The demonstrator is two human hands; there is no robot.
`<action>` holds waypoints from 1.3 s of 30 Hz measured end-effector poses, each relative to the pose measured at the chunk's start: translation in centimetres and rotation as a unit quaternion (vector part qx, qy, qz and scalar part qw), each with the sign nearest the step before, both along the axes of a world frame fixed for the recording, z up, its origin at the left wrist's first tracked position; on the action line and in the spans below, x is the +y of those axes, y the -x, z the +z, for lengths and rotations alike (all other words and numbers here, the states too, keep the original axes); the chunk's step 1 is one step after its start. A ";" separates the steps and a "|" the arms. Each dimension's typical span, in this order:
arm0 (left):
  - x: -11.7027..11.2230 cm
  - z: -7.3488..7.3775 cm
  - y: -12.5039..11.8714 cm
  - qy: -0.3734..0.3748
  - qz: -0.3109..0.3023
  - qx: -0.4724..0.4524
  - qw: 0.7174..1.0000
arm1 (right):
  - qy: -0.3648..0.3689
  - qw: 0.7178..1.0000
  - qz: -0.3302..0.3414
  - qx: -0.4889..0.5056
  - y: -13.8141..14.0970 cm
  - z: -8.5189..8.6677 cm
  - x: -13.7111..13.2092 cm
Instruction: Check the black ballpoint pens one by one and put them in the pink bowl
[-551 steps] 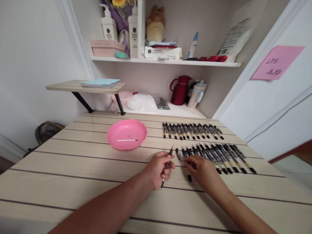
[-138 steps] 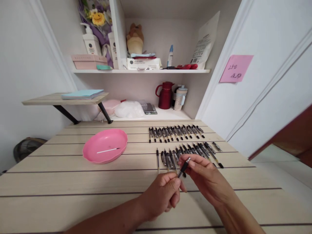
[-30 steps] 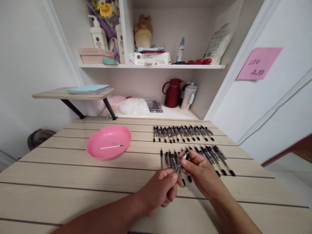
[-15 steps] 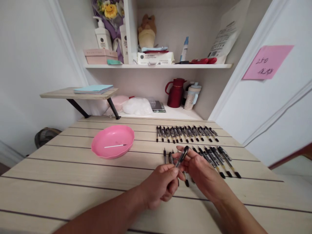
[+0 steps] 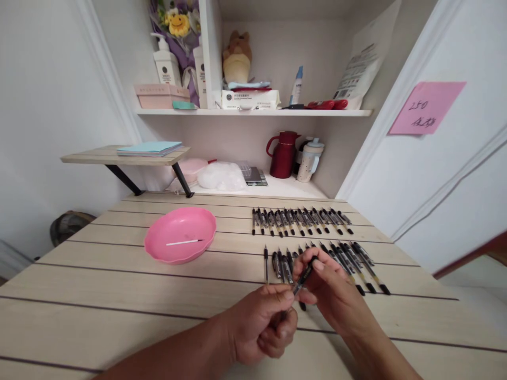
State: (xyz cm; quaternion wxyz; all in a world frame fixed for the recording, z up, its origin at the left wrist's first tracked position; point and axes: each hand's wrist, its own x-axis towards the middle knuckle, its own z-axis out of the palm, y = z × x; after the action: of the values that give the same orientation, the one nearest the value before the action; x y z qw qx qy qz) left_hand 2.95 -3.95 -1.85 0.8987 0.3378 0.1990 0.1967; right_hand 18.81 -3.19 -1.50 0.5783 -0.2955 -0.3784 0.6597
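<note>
A black capped pen (image 5: 304,275) is held between my two hands above the table. My left hand (image 5: 266,319) is closed round its lower barrel. My right hand (image 5: 328,287) pinches the black cap end between thumb and fingers. Beneath and beyond the hands lies a front row of pens (image 5: 283,264), partly hidden by my right hand. More pens (image 5: 350,258) of that row show to the right. Farther back is a second row of pens (image 5: 299,221). On the left a pink bowl (image 5: 158,250) contains a thin white refill (image 5: 184,243) with a dark tip.
A small wooden riser (image 5: 91,154) with blue paper (image 5: 150,148) stands at the back left. Behind the table are a plastic bag (image 5: 222,176), a red jug (image 5: 283,155) and a light tumbler (image 5: 310,161). A loaded shelf (image 5: 253,112) hangs above.
My right hand has closed its thumb and fingers on the pen's cap end; before, its fingers were more spread. Both hands sit slightly lower in view with the pen.
</note>
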 end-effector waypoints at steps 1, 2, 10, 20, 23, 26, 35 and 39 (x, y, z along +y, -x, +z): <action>-0.2 0.0 -0.1 0.000 -0.004 0.004 1.000 | 0.000 1.000 -0.004 0.001 0.1 0.0 -0.1; -0.3 -0.1 -0.2 -0.002 -0.007 0.007 1.000 | 0.000 1.000 -0.009 -0.002 0.3 0.0 -0.3; -0.8 -3.6 -1.4 -0.080 0.037 0.021 0.996 | 0.007 0.997 -0.076 -0.011 2.2 -0.6 -1.0; -0.2 -2.7 -1.8 -0.211 0.045 0.088 0.973 | 0.008 0.993 -0.110 -0.031 2.6 -0.5 -1.1; -0.3 -2.8 -2.0 -0.240 0.057 0.103 0.964 | -0.004 0.992 -0.120 -0.025 2.9 -0.1 -1.4; -0.3 -2.8 -2.2 -0.252 0.079 0.121 0.957 | -0.026 0.992 -0.123 -0.014 3.0 0.1 -1.6; 0.0 -3.3 -1.9 -0.214 0.072 0.117 0.967 | -0.038 0.995 -0.092 0.004 2.4 -1.8 -1.1; 0.0 -1.7 -1.9 -0.200 0.105 0.095 0.970 | -0.056 0.993 -0.107 -0.008 1.8 -2.2 -0.4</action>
State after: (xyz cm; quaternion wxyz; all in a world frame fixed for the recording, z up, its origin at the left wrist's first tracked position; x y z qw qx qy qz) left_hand 4.82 -3.95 -3.52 0.7643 0.5050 0.2740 0.2927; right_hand 17.01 -3.59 -3.74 0.6581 -0.3060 -0.3858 0.5696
